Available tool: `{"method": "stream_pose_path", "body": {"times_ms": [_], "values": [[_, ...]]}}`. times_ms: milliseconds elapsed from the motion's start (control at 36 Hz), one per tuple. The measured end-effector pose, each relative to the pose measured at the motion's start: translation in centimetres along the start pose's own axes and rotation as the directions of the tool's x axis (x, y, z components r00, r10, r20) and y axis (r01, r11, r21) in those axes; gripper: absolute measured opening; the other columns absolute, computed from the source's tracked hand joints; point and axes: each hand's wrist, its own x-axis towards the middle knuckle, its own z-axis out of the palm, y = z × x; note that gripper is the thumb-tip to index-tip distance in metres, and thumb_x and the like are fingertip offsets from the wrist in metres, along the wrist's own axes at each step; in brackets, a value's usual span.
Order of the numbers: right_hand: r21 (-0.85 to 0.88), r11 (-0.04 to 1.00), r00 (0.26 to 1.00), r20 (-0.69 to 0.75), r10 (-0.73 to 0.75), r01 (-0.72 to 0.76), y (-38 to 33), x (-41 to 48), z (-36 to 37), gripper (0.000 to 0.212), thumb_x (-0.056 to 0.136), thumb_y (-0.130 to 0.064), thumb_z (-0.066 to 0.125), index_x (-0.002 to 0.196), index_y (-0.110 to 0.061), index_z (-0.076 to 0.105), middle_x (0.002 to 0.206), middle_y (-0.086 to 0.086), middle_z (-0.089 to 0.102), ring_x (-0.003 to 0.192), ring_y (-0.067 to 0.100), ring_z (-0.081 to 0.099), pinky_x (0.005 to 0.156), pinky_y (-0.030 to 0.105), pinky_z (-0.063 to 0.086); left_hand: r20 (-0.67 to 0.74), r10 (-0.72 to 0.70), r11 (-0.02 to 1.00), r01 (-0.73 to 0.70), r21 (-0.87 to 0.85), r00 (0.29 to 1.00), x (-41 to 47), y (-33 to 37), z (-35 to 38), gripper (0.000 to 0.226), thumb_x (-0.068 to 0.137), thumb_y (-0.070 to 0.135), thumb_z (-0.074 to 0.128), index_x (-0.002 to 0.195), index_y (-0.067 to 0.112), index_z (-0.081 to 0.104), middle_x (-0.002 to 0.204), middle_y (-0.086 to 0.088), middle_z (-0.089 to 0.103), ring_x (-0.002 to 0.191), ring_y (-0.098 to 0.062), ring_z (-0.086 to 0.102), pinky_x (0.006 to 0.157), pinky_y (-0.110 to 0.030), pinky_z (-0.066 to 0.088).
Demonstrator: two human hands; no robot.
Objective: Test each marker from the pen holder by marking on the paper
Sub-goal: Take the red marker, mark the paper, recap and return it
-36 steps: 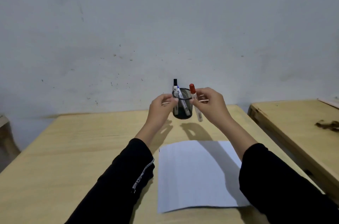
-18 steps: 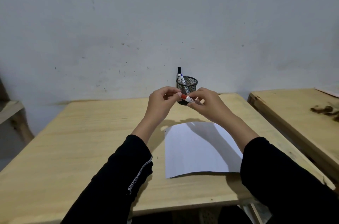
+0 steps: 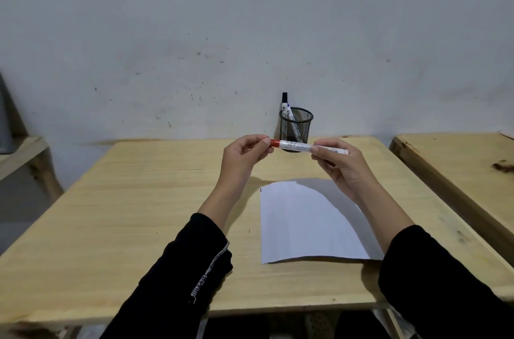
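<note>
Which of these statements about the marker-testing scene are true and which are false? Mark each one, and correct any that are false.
1. Both hands hold the red-capped marker level above the table. True.
2. The cap is already off. False: the red cap still sits on the marker, at the left hand.
3. The pen holder is empty. False: two markers still stand in it.
4. The right hand grips the barrel end. True.
5. The paper is covered in red scribbles. False: it looks nearly blank.
</note>
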Motion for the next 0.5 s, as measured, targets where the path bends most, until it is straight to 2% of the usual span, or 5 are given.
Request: {"method": "stream_pose_path", "body": {"times_ms": [167,389,500], "values": [[0.386,0.921,0.995,-0.057,0.086,-0.058,1.1,0.1,1.9,0.009,0.083,-0.001,0.063,0.082,-0.009,0.065,0.064,-0.002,0.065,0.06,0.004,0.063,0.057,0.009,0.051,0.003,-0.017,1.0,0.017,-0.025,1.0,0.0,-0.1,0.1,0.006,0.086,0.003,0.063,0.087,0.007,0.067,0.079,-0.005,0.068,0.068,-0.009,0.067,0.074,-0.016,0.054],[0.379,0.922,0.995,-0.027,0.096,-0.079,1.9,0.7,4.3,0.003,0.086,-0.004,0.063,0.086,-0.005,0.065,0.07,0.002,0.063,0.059,0.004,0.062,0.059,0.009,0.051,0.072,0.048,0.994,-0.055,0.095,0.996,-0.4,0.0,0.8,0.013,0.086,0.002,0.063,0.096,0.009,0.067,0.081,-0.004,0.068,0.072,-0.008,0.066,0.08,-0.017,0.054],[0.335,0.94,0.997,-0.001,0.076,-0.071,1.8,1.0,4.5,0.004,0.087,-0.004,0.061,0.084,-0.006,0.064,0.074,0.003,0.06,0.057,0.003,0.06,0.058,0.008,0.05,0.088,0.104,0.971,-0.12,0.205,0.991,-0.2,0.2,0.1,0.014,0.083,0.002,0.066,0.088,0.014,0.07,0.075,0.002,0.069,0.069,-0.005,0.064,0.076,-0.016,0.052]]}}
